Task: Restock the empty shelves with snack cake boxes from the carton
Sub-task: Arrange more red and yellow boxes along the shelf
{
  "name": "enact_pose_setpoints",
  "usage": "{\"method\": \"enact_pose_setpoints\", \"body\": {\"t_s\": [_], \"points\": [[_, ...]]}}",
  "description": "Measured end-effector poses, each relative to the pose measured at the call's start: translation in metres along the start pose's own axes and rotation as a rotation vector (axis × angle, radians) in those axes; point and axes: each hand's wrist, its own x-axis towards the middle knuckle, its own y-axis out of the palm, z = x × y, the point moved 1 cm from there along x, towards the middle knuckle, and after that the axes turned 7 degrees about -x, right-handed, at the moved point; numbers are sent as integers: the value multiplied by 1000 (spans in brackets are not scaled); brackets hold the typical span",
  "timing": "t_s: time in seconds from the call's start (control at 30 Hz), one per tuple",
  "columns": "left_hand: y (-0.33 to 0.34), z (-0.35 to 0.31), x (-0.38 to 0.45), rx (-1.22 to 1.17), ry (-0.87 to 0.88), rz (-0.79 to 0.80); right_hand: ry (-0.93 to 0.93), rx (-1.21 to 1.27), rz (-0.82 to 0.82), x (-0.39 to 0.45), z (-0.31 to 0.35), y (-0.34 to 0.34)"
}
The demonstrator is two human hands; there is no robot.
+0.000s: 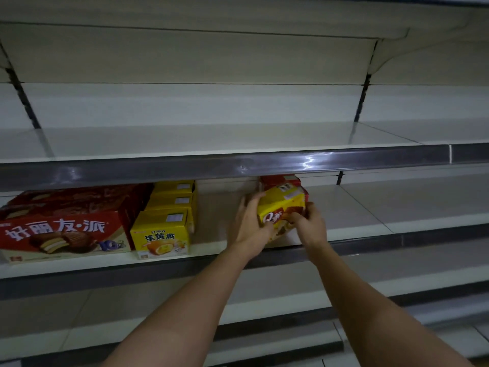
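Note:
A yellow and red snack cake box [281, 205] sits tilted on the middle shelf [211, 245], right of centre. My left hand [250, 223] grips its left side and my right hand [308, 225] holds its right front corner. Behind it stands another red box [277, 180], partly hidden by the shelf rail above. To the left, a row of yellow egg-yolk pie boxes [161, 234] runs back into the shelf. Large red chocolate pie boxes [63, 231] fill the far left. The carton is out of view.
The upper shelf [211, 140] holds nothing, with a shiny price rail [238, 165] along its front. Bare shelf board stretches right of my hands [397, 207]. Lower shelves [105, 308] run beneath my forearms. Black slotted uprights [361, 102] stand at the back.

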Motion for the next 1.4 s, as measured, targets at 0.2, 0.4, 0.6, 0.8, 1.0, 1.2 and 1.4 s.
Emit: {"method": "enact_pose_setpoints", "body": {"t_s": [0.2, 0.4, 0.6, 0.8, 1.0, 1.2, 1.4], "points": [[82, -33, -1, -242, -97, 68, 47, -106, -289, 10, -32, -67], [151, -45, 20, -77, -85, -29, 30, -256, -150, 58, -57, -118], [198, -46, 42, 85, -167, -78, -13, -666, -69, 108, -74, -159], [232, -32, 49, -93, -417, -169, 1, -520, 80, 139, -99, -153], [237, -28, 76, -282, -502, -275, 138, -299, 107, 170, -99, -133], [248, 5, 126, -283, -486, -298, 118, -281, 65, 196, -93, -113], [280, 77, 194, -259, -429, -323, 88, -179, 51, 222, -95, -96]]}}
